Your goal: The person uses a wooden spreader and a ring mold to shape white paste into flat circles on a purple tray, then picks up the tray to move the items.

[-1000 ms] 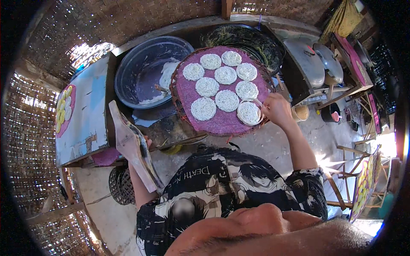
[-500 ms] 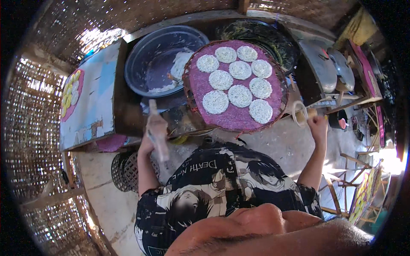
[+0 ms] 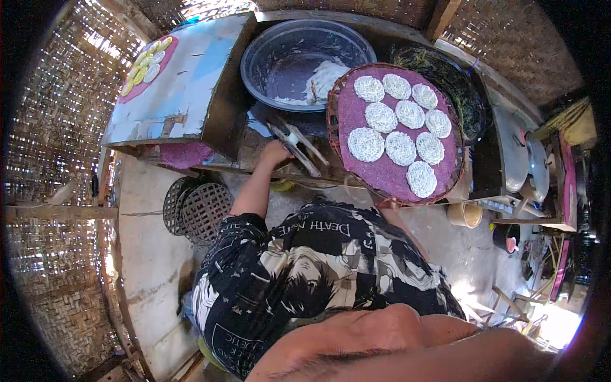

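Note:
My left hand [image 3: 275,153] is closed round a pale wooden tool [image 3: 298,148] with two long arms, low in front of the basin, at the bench's near edge. My right forearm [image 3: 407,230] reaches up to the near rim of a round woven tray [image 3: 332,121], where the hand is mostly hidden. Close by, a thin pale curved edge [image 3: 349,184] shows below the rim; what it belongs to is unclear. On the tray a purple mesh sheet [image 3: 382,175] carries several white, stringy round cakes [image 3: 401,148]. Behind my left hand, the large dark basin [image 3: 273,63] holds white dough [image 3: 328,77].
At the left stands a worn blue-white box table [image 3: 191,76] bearing yellow and white rounds [image 3: 145,67]. Dark lattice baskets [image 3: 203,207] lie on the floor below. Metal pots [image 3: 538,165] stand far right; a tan bucket [image 3: 464,214] is below the tray's right side.
My left hand has brought the wooden tool up and forward to the bench edge. My right hand, earlier holding a pale ring-shaped thing out at the right, has moved in beneath the tray's near rim.

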A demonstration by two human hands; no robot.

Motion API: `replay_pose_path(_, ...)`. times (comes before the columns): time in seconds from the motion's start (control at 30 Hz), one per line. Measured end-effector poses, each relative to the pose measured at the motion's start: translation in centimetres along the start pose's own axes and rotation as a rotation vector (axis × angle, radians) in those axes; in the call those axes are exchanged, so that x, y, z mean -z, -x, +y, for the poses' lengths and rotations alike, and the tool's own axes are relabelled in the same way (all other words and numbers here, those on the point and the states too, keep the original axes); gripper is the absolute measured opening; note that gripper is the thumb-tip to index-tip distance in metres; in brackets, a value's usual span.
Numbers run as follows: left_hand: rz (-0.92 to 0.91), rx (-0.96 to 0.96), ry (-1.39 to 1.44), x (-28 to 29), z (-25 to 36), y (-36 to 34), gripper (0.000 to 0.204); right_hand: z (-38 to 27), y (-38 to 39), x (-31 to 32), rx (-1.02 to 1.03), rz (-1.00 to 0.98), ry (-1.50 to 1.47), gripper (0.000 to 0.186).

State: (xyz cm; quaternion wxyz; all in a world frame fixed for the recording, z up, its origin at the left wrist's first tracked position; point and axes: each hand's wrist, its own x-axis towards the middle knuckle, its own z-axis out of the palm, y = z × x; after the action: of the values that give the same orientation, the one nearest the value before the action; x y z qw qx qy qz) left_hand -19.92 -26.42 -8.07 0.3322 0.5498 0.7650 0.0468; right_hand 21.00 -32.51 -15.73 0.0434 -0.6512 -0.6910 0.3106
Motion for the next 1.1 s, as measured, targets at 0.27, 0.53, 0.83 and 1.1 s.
replay_pose_path(0.27,0.115,0.224,0.027,-1.3,-2.2,-4.9,0.049,-5.0,-3.7,-5.5,-0.122,-0.139,-0.653,0.025)
replay_pose_path(0.53,0.520,0.039,0.000,-3.2,-7.7,-7.7,0.047,-9.8,-5.8,-6.6,-0.052,-0.468,-1.314,0.031)
replay_pose_path(0.83,0.705,-0.439,0.768,6.1,4.6,6.7,0.029,-4.3,4.2,8.2,-0.535,0.272,-1.117,0.013)
replay_pose_path(1.1,-0.090,-0.466,1.284,9.8,16.0,2.5,0.036,-6.1,6.1,24.5,-0.050,0.903,-0.318,0.024)
